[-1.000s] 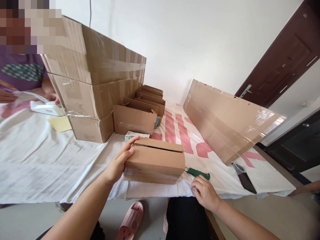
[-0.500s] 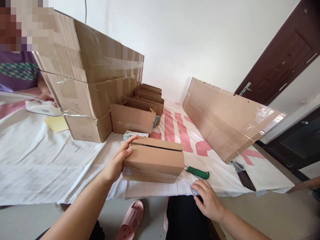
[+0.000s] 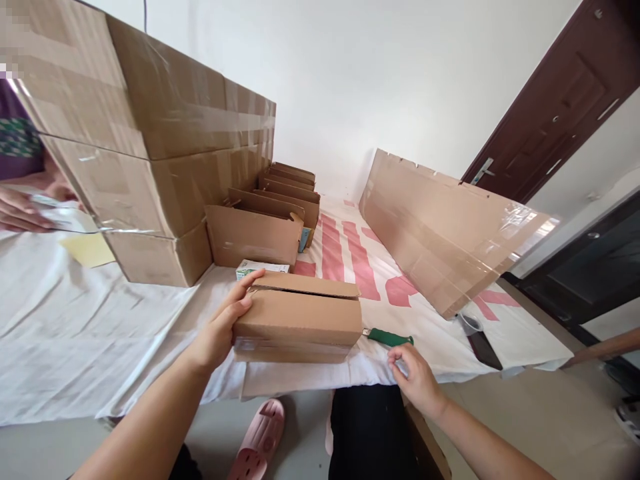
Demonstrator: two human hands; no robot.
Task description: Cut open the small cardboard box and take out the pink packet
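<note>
- Box (image 3: 300,319) sits at the near edge of the table (image 3: 100,333), at 12 o'clock from us. Our left hand (image 3: 220,330) grips its left end, fingers curled over the top corner and thumb on the near face. That is a one-ended hold, so we judge a pull toward 6 o'clock could drag it off the edge.
- Top flaps show an open seam along the far side. If we tilt it, whatever is inside may spill; we cannot see the contents.
- Right hand (image 3: 417,377) hovers at the table edge at 3 o'clock from the box, fingers loosely curled, pinching nothing we can make out, though the fingertips may touch the cloth.
- Knife (image 3: 389,338), green-handled, lies just beyond those fingers, its blade end hidden against the box. A careless grab could catch the blade, or shoving the box toward 3 o'clock could push it off.
- Carton (image 3: 263,268), small and white-green, lies just behind the box at 11 o'clock, and sliding the box away would knock it.
- Stack (image 3: 150,153) of taped boxes looms at 10 o'clock; a bump could shift it toward another person's hand (image 3: 20,213).
</note>
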